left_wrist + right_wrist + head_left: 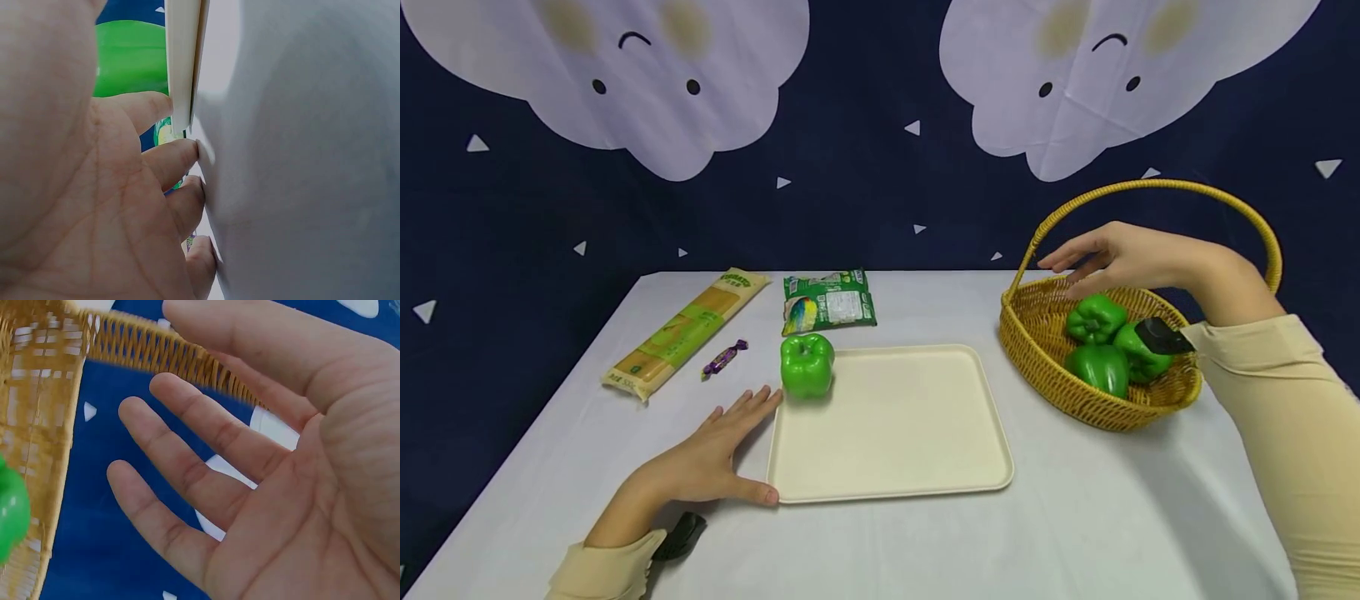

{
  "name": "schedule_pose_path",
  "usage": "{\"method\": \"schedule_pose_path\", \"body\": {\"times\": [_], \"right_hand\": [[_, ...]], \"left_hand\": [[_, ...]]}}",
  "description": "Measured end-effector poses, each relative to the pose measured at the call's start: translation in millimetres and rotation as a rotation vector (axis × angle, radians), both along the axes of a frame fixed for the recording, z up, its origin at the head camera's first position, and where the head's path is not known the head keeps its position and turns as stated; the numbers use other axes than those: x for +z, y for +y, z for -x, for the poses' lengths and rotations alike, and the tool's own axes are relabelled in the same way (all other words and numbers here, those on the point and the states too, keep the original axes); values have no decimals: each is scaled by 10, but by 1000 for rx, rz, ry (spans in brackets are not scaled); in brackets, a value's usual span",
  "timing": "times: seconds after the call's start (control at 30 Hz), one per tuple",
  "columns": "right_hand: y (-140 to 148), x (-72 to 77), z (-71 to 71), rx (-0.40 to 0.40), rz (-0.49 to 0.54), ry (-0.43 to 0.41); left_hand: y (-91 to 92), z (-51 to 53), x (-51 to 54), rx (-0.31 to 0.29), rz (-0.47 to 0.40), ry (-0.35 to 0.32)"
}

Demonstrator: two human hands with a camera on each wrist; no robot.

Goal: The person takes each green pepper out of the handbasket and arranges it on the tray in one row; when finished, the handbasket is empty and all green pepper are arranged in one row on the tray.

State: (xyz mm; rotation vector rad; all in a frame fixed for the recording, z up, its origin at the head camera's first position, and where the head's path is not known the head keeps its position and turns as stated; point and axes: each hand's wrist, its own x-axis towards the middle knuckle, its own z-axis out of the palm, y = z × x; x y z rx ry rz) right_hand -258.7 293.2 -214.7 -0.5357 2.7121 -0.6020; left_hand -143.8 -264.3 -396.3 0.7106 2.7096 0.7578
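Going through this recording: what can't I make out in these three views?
Head view: the rightmost pepper in the basket is partly hidden by the black wrist device.
Head view: any small print on the candy wrapper is too small to read.
Left wrist view: the green packet is mostly hidden by the left grip.
Right wrist view: the left edge cuts off the basket and one pepper in it.

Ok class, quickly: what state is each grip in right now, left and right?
Left grip: open, touching the left edge of the tray.
Right grip: open, holding nothing, above the basket.
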Motion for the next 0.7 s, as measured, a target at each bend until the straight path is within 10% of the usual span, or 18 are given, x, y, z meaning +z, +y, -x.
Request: {"method": "schedule_pose_path", "body": {"times": [0.7], "right_hand": [[555, -185, 146, -104, -215, -39]], "left_hand": [[-9, 1, 2, -6, -9, -5]]}}
